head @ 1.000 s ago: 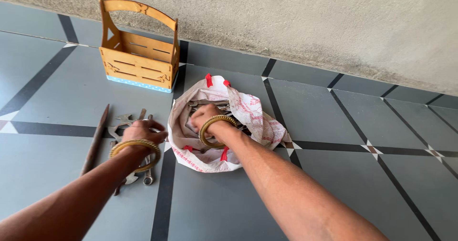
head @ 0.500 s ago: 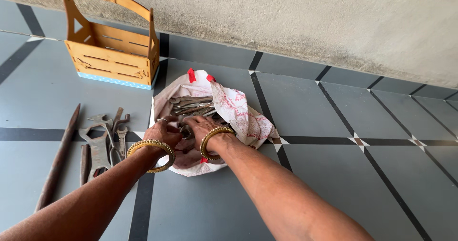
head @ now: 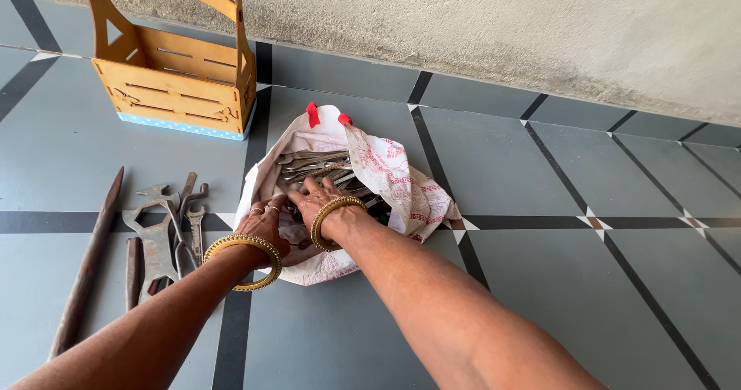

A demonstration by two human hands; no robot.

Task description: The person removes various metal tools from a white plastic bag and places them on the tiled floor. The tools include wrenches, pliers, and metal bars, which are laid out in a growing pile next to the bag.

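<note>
Both hands, left (head: 262,224) and right (head: 318,201), dug among spanners (head: 312,162) in the bag (head: 386,174), grips hidden, unclear; sorting apparently underway, firm hold needed next.

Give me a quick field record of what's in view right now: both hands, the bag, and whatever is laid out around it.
left hand: on the near edge of the bag, ring and gold bangle worn
right hand: reaching into the bag, fingers on the metal tools; grip not clear
bag: white plastic with red print and red handles, open, lying on the floor
bag contents: pile of metal spanners
wooden caddy: upright, empty as far as visible, behind the bag to the left
loose tools: spanners and rusty bars, left of the bag
floor: grey tiles, dark lines
</note>
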